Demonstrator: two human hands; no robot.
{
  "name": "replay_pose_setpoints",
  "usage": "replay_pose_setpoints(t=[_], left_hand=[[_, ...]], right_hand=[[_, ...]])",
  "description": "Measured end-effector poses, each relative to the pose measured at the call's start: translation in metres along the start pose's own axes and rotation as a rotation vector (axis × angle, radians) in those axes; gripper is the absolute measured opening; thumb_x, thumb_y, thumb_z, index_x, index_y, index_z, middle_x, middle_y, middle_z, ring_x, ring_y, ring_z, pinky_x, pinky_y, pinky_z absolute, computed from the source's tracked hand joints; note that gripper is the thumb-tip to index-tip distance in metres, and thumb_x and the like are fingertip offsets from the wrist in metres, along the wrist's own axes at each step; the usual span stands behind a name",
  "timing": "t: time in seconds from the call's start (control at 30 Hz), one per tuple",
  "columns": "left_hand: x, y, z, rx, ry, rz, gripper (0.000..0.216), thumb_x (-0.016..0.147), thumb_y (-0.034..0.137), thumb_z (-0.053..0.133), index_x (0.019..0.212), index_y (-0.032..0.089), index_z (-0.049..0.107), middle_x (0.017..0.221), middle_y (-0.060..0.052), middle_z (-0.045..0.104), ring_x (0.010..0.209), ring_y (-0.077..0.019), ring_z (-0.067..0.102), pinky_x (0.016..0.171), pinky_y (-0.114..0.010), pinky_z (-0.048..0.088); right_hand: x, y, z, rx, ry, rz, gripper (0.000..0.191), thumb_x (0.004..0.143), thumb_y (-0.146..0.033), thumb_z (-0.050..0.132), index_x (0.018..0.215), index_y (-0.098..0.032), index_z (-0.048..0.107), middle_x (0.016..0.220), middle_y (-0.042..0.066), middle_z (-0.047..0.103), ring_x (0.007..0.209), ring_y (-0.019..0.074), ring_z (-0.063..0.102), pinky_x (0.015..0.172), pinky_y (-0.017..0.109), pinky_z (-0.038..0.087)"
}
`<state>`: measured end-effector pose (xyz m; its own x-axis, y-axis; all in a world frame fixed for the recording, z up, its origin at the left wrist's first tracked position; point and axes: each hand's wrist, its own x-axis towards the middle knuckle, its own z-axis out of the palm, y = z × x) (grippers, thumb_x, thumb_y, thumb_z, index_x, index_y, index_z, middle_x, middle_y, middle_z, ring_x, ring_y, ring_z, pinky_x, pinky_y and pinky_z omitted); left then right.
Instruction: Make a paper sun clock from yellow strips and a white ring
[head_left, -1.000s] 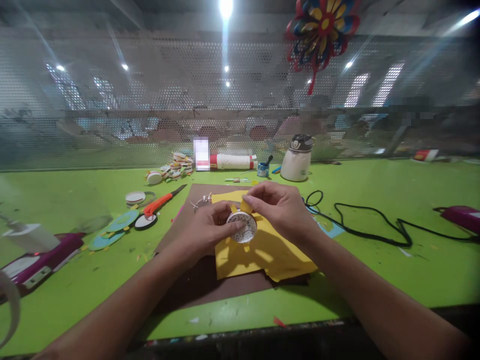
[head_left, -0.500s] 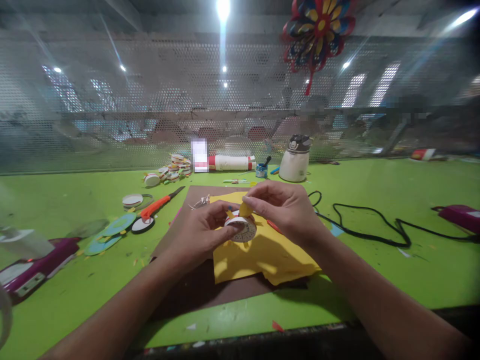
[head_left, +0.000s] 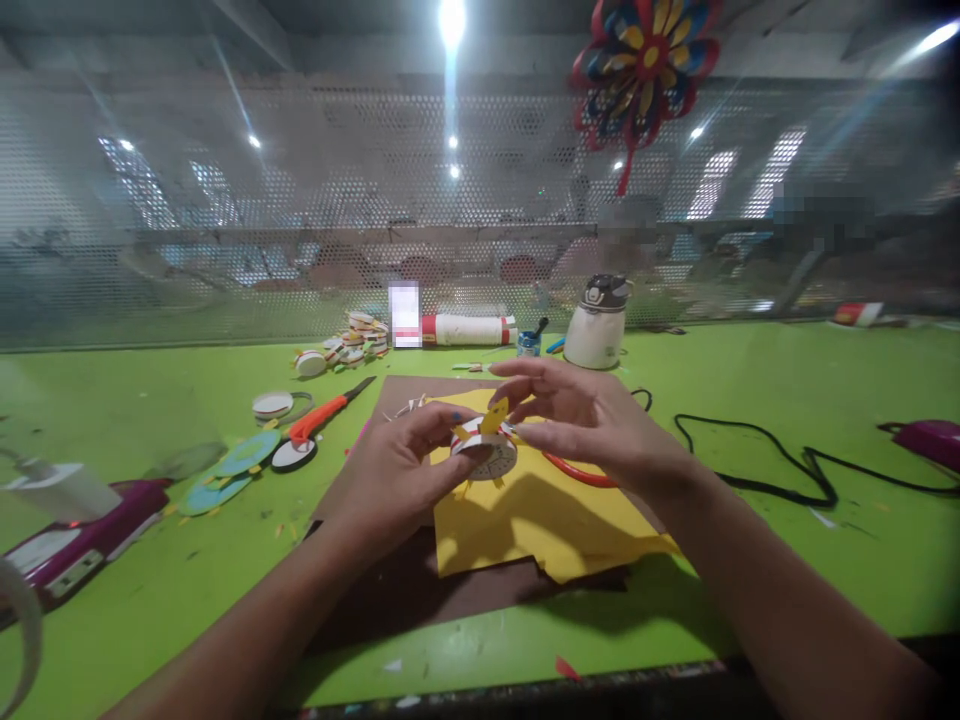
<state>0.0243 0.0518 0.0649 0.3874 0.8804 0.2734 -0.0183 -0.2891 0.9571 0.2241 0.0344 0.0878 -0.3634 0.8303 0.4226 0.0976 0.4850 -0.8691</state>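
A small paper turtle [head_left: 495, 457] with a round white body, a red stripe round its rim and yellow feet is in my left hand [head_left: 397, 465]. The left thumb presses on its face, and the fingers behind it are partly hidden. From the top edge stands its yellow paper head [head_left: 494, 415]. My right hand [head_left: 592, 420] is beside it on the right, fingers spread and holding nothing. Whether the right thumb's tip touches the rim I cannot tell. Beneath both hands lies yellow paper [head_left: 487, 540] on a brown board [head_left: 375, 590], with red scissor handles [head_left: 581, 475] partly covered.
An orange-handled cutter [head_left: 322, 415], blue paper discs [head_left: 217, 492] and a purple power strip [head_left: 127, 520] lie left. Similar round pieces [head_left: 360, 345], a blue jar [head_left: 529, 343] and a white flask [head_left: 596, 335] stand behind. A black cord [head_left: 750, 480] winds across the right.
My right hand has let go of the yellow head, and its fingers have opened and moved slightly right. The left hand keeps its hold on the turtle. The whole view has shifted slightly.
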Motion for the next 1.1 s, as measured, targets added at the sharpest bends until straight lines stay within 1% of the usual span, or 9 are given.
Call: replay_pose_setpoints(t=[0.07,0.13,0.27,0.37,0.53,0.7,0.8,0.93,1.1], left_hand=[[0.000,0.000,-0.001,0.034,-0.003,0.005,0.023,0.065,0.018,0.074,0.088,0.018,0.069,0.089,-0.006,0.071,0.087,-0.0226,0.065,0.081,-0.033,0.049],[-0.001,-0.003,-0.001,0.065,-0.005,0.022,0.022,0.068,0.019,0.073,0.090,0.018,0.068,0.092,-0.006,0.071,0.089,-0.0223,0.065,0.083,-0.033,0.049],[-0.002,-0.012,0.002,0.074,0.073,0.122,0.021,0.071,0.022,0.070,0.092,0.019,0.067,0.093,-0.005,0.070,0.089,-0.0202,0.065,0.083,-0.031,0.050],[-0.003,-0.016,0.003,0.091,0.109,0.159,0.022,0.073,0.024,0.068,0.094,0.018,0.067,0.091,-0.006,0.070,0.086,-0.0195,0.065,0.080,-0.031,0.051],[-0.001,-0.018,0.001,0.088,0.071,0.159,0.023,0.075,0.026,0.067,0.097,0.018,0.065,0.094,-0.006,0.070,0.086,-0.0195,0.065,0.078,-0.032,0.052],[-0.001,-0.016,-0.004,0.029,0.006,0.201,0.026,0.077,0.023,0.066,0.103,0.023,0.063,0.100,-0.003,0.069,0.090,-0.0169,0.064,0.081,-0.030,0.051],[-0.002,-0.013,-0.007,0.065,-0.001,0.218,0.026,0.079,0.022,0.065,0.104,0.026,0.065,0.096,-0.001,0.070,0.088,-0.0152,0.064,0.079,-0.026,0.051],[-0.001,-0.010,-0.009,0.108,-0.077,0.202,0.025,0.081,0.022,0.062,0.106,0.025,0.065,0.095,-0.002,0.070,0.085,-0.0152,0.065,0.078,-0.027,0.052],[0.000,-0.011,-0.009,0.106,-0.072,0.245,0.024,0.081,0.021,0.062,0.103,0.028,0.066,0.098,0.000,0.070,0.090,-0.0160,0.065,0.081,-0.028,0.051]], right_hand=[[0.000,0.000,-0.005,-0.091,-0.077,0.017,0.055,0.074,-0.027,0.069,0.126,-0.023,0.051,0.106,0.006,0.060,0.096,0.0196,0.059,0.085,0.035,0.047],[0.000,0.002,-0.006,-0.166,-0.111,0.027,0.056,0.073,-0.027,0.071,0.126,-0.022,0.051,0.102,0.006,0.062,0.093,0.0191,0.060,0.084,0.035,0.048],[0.002,0.006,-0.002,-0.223,-0.049,0.016,0.030,0.075,-0.029,0.069,0.101,-0.016,0.065,0.087,0.005,0.065,0.081,0.0164,0.061,0.076,0.032,0.050],[0.003,0.004,0.001,-0.269,-0.028,-0.016,0.016,0.077,-0.028,0.066,0.084,-0.013,0.066,0.081,0.005,0.067,0.075,0.0150,0.061,0.071,0.029,0.050],[0.003,-0.002,0.004,-0.418,0.006,-0.121,0.012,0.079,-0.025,0.064,0.082,-0.014,0.066,0.079,0.004,0.067,0.073,0.0134,0.061,0.069,0.026,0.050],[0.002,-0.002,0.004,-0.519,0.033,-0.234,0.008,0.081,-0.022,0.063,0.082,-0.015,0.066,0.078,0.003,0.068,0.073,0.0121,0.061,0.069,0.024,0.048],[0.001,-0.001,0.003,-0.537,0.042,-0.259,0.008,0.081,-0.021,0.062,0.083,-0.014,0.066,0.080,0.003,0.068,0.074,0.0121,0.061,0.069,0.024,0.048],[0.001,-0.001,0.002,-0.543,0.035,-0.265,0.009,0.082,-0.021,0.062,0.083,-0.013,0.066,0.080,0.004,0.068,0.073,0.0123,0.061,0.068,0.025,0.048],[-0.001,-0.003,0.000,-0.542,0.036,-0.282,0.006,0.081,-0.019,0.062,0.083,-0.013,0.064,0.079,0.004,0.066,0.073,0.0128,0.060,0.069,0.026,0.048]])
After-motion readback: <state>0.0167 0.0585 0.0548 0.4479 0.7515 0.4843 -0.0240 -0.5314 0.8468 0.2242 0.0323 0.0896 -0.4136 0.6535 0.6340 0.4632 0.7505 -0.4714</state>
